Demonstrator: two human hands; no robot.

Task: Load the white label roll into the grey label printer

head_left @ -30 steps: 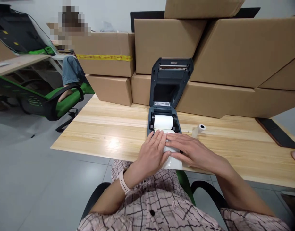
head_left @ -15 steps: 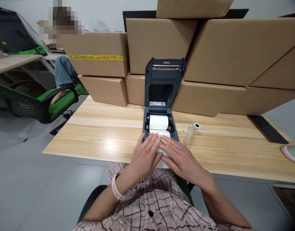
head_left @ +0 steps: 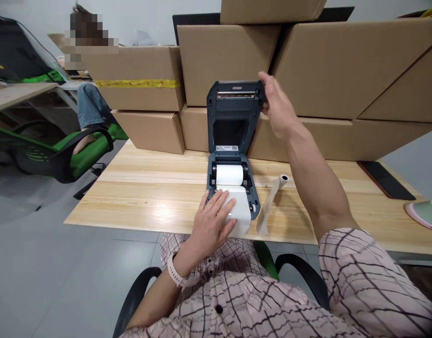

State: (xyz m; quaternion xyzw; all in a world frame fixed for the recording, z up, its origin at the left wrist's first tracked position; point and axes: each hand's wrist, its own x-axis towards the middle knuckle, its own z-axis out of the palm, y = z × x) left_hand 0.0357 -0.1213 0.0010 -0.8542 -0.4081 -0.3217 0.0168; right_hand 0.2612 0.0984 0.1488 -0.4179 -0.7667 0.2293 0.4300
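Note:
A dark label printer [head_left: 211, 164] stands on the wooden table with its lid [head_left: 233, 112] raised. Inside its body sits a white paper roll [head_left: 229, 175], and a white strip [head_left: 241, 211] runs from it over the front towards the table edge. My left hand [head_left: 212, 220] lies with fingers spread on the left side of that strip. At the upper right corner of the lid, my right hand [head_left: 277, 105] grips the edge, fingers partly hidden behind it. A small roll with a loose pale strip [head_left: 272, 204] lies right of the printer.
Cardboard boxes [head_left: 226, 65] are stacked along the back of the wooden table [head_left: 142, 188]. A black phone [head_left: 387, 180] lies at the right. Another person's leg [head_left: 91, 108] shows by a green chair [head_left: 92, 152] at the left.
My right hand has left the paper strip and moved up to the lid's right corner. My left hand has stayed on the strip. More of the strip and the loose pale strip now shows.

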